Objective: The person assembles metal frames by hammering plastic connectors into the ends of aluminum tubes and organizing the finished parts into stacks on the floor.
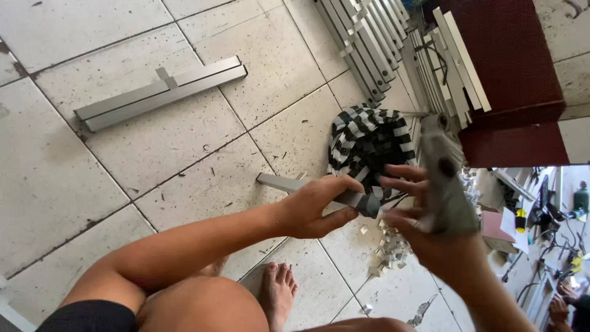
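Both hands meet at centre right: left hand (313, 206) grips a grey metal bar (319, 190), right hand (424, 215) clasps a grey tool (445, 184), fingers spread.

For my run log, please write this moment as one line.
left hand: grips grey bar | right hand: holds grey tool | floor: small clips
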